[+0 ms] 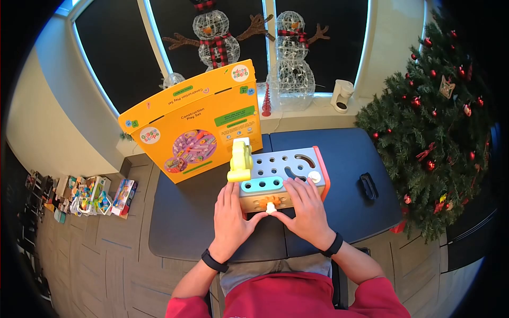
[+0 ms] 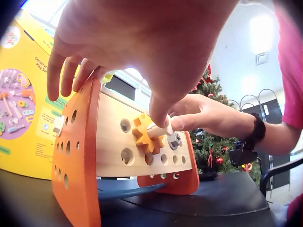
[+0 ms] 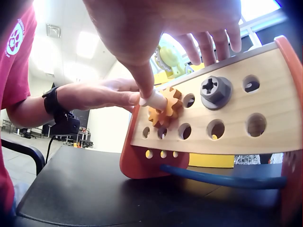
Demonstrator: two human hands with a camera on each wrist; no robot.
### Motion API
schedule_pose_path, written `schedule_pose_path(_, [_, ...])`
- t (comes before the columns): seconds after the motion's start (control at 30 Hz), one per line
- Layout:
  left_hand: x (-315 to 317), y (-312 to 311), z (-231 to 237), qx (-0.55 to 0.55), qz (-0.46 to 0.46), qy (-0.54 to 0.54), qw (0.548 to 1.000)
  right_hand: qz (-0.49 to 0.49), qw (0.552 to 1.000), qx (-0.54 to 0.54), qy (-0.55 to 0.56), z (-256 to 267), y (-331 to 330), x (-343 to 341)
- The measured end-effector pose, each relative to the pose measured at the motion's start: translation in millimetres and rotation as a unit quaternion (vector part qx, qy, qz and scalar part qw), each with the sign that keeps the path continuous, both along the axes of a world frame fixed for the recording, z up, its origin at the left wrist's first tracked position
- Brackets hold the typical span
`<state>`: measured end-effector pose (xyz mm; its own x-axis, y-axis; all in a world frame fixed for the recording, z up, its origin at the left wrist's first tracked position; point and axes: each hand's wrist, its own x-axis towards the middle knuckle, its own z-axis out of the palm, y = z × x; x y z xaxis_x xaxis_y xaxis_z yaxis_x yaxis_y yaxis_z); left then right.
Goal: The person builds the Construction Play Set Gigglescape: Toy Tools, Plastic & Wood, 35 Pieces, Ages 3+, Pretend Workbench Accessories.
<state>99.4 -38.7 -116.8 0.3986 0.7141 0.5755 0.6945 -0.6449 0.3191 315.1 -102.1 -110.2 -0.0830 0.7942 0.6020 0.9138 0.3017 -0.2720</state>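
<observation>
A toy workbench with a light wood front panel (image 2: 111,142) and orange-red end boards stands on the dark table. An orange gear (image 3: 166,109) lies against that panel, with a white peg (image 3: 154,100) through its middle. Both thumbs press on the peg's outer end. The left hand (image 1: 231,220) rests its straight fingers on the bench's top left edge; the right hand (image 1: 307,214) lays its fingers over the top right part. A grey bolt head (image 3: 216,92) sits in the panel beside the gear. A yellow toy piece (image 1: 241,159) stands on top, near a light blue strip (image 1: 262,184).
A large yellow box (image 1: 196,122) stands behind and left of the bench. On the table's right lies a black object (image 1: 368,186). A decorated tree (image 1: 435,122) rises at the right, and boxes of toys (image 1: 95,193) sit on the floor at the left.
</observation>
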Motion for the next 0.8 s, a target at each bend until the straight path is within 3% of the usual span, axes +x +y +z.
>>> schedule_pose_path(0.57, [0, 0, 1, 0.006, 0.011, 0.008, 1.0, -0.005, 1.0, 0.014, -0.021, -2, 2, 1])
schedule_pose_path(0.8, [-14, 12, 14, -0.034, -0.041, 0.004, 0.999, 0.04, 0.999, 0.007, -0.027, 22, 2, 31])
